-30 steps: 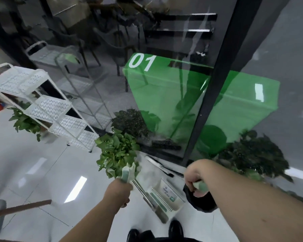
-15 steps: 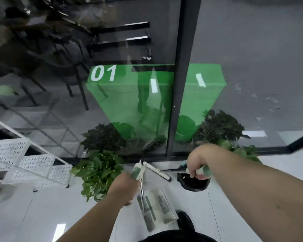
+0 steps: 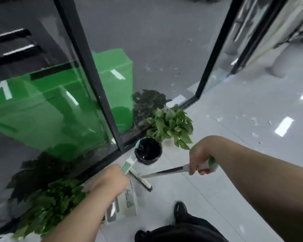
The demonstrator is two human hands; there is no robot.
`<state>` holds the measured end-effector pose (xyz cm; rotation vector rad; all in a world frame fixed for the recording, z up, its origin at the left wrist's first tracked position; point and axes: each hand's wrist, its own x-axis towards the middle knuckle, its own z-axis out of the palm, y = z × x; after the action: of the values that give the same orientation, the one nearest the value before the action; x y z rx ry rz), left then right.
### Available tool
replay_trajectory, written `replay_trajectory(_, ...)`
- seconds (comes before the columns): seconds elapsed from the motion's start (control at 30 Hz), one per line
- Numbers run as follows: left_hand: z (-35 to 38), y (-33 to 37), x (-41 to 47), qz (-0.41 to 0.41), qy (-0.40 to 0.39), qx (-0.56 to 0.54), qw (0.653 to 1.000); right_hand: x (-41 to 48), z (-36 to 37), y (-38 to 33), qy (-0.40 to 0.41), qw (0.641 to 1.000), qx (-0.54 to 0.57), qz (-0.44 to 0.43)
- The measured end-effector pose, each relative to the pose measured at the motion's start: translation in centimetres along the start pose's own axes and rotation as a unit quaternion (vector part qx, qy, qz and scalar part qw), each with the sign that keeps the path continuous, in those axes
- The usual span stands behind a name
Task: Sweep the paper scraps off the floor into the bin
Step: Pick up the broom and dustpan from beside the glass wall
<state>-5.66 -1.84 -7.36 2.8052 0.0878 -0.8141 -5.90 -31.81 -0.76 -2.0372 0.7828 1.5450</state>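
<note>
1. Left hand [image 3: 110, 180] is clamped round the dustpan [image 3: 128, 203] handle, pan hanging low by the feet, ready to set down, I'd say.
2. Right hand [image 3: 199, 154] is wrapped round the broom [image 3: 164, 172] grip, head angled down beside the pan.
3. The bin [image 3: 148, 151] stands against the glass partition [image 3: 42, 105], beside a potted plant [image 3: 171, 124]; blur hides its contents.
4. Paper scraps [image 3: 254, 121] lie unswept, well off right.
5. Since half a second ago the view has swung right: the scraps are now in sight, and the bin is clear of the right hand.

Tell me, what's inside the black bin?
The bin is dark inside, with a few pale specks that may be scraps and a pale blue thing at its left rim. The bottom is too dark to see.
</note>
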Motion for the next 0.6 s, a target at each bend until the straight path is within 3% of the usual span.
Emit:
replay_trajectory(0.2,2.2,7.0,-0.4,0.098,0.001,0.092,0.991,0.2,-0.1,11.6,-0.027,0.998,-0.020,0.047)
replay_trajectory(0.37,4.7,14.6,-1.9,0.176,-0.024,0.146,0.973,0.9,1.3,21.4,-0.061,0.993,0.059,0.077)
replay_trajectory(0.6,9.5,25.4,-5.6,0.240,-0.025,0.179,0.954,0.4,1.5,36.3,0.000,0.978,0.199,0.058)
